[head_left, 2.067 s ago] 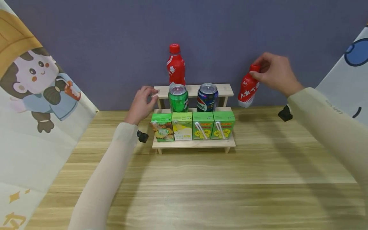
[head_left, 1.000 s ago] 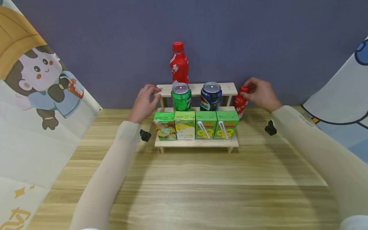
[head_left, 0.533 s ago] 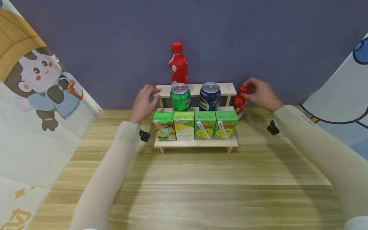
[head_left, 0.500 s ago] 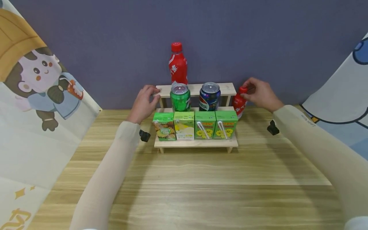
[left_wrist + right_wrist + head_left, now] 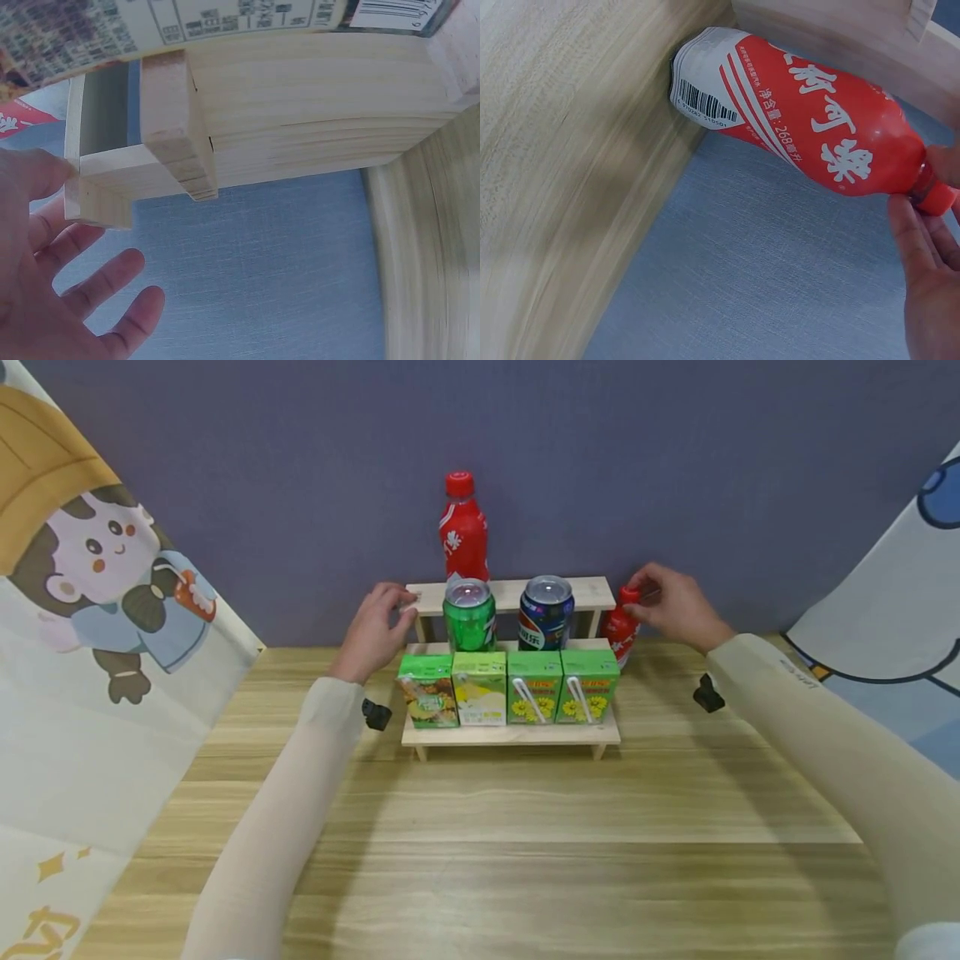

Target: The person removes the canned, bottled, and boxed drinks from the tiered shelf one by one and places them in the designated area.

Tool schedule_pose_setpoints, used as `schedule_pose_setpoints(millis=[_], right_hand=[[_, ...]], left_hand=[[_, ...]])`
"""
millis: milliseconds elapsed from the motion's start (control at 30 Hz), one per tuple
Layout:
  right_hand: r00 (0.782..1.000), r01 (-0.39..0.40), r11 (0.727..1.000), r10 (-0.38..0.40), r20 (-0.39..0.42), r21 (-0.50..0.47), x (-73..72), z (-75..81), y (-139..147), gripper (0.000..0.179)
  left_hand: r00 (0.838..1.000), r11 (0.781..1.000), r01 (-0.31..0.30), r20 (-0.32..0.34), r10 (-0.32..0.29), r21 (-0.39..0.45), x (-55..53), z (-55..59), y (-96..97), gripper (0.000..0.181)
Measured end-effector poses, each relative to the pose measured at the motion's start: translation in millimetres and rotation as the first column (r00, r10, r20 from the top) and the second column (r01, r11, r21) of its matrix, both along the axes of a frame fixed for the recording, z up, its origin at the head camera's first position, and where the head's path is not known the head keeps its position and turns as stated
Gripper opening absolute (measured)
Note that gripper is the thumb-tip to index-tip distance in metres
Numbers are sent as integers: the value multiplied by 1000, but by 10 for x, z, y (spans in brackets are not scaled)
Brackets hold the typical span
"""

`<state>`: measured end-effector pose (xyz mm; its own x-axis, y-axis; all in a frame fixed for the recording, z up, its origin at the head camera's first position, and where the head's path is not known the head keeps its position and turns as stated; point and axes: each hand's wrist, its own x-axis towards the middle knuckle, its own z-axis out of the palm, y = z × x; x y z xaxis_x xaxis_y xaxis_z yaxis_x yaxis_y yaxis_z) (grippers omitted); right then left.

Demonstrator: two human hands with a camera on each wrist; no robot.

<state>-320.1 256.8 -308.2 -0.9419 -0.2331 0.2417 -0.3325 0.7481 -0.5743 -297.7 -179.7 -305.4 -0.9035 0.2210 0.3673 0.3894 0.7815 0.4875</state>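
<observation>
In the head view my right hand (image 5: 678, 606) pinches a red cola bottle (image 5: 622, 631) by its neck, just right of a tiered wooden display shelf (image 5: 510, 737). The right wrist view shows the bottle (image 5: 810, 120) with its base at the tabletop and fingers just under the red cap (image 5: 936, 199). My left hand (image 5: 373, 631) grips the left end of the top board; the left wrist view has thumb and index finger about the board's end (image 5: 94, 202), the other fingers spread. Another red bottle (image 5: 465, 539) stands on the top tier.
A green can (image 5: 470, 618) and a dark blue can (image 5: 545, 617) stand on the middle tier. Several juice boxes (image 5: 478, 693) line the front tier. Behind rises a blue-grey wall (image 5: 315, 485); printed panels (image 5: 112, 610) flank the wood-grain table (image 5: 480, 860).
Over the first second, my right hand brought the bottle down and left, from the air to beside the shelf. Since then both hands have barely moved.
</observation>
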Motion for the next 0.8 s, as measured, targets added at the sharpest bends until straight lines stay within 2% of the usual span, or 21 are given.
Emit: schedule_pose_setpoints(millis=[133,300,633,800], right_hand=[[1000,1,1000,-1,3,6,13,22,-3,30],[999,1,1000,-1,-46,-2,53,112,0,29],[990,-40,999,38,-132,-6,177,415,-46,36],[972,-76,997,75,-221,6,234,578,-123,33]], left_hand=[[1000,1000,1,5,-1,-1,7,0,0,29],[1000,1000,3,5,-3,-2,10,5,-1,30],[1000,1000,14,1,-14,-1,2,3,-3,29],[1000,1000,16,0,-16,-5,-3,2,-5,30]])
